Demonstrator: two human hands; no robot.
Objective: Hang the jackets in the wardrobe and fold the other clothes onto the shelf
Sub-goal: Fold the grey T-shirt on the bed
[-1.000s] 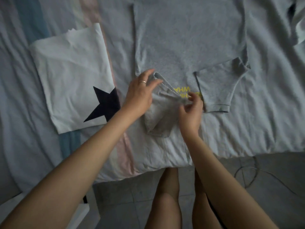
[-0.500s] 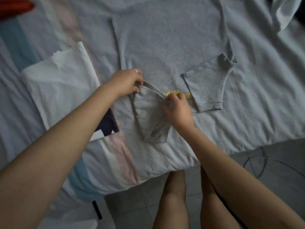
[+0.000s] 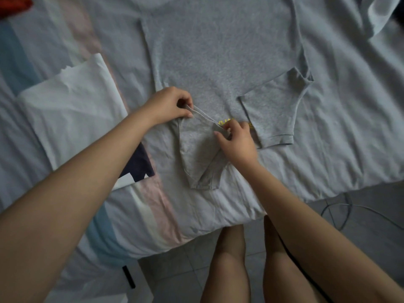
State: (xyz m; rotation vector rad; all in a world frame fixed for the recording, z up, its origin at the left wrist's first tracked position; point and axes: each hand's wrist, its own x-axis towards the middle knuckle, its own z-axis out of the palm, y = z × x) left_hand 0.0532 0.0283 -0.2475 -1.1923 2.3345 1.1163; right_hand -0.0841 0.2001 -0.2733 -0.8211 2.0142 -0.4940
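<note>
A grey T-shirt (image 3: 218,57) with yellow lettering lies spread on the bed, its right sleeve (image 3: 275,110) folded inward. My left hand (image 3: 168,104) pinches the near left corner of the shirt at the shoulder. My right hand (image 3: 237,138) pinches the cuff of the left sleeve (image 3: 199,156), which hangs in a loose fold between the two hands. A folded white T-shirt (image 3: 72,110) with a dark star print lies on the bed to the left, partly hidden by my left forearm.
The bed (image 3: 349,127) has a pale grey sheet with blue and pink stripes at the left. A red item (image 3: 13,5) shows at the top left corner. A cable (image 3: 341,213) lies on the tiled floor at the right. My legs stand against the bed edge.
My left hand went from open fingers on the shoulder to a pinch on the fabric. My right hand still pinches the sleeve cuff, and the fold between them has been drawn straighter.
</note>
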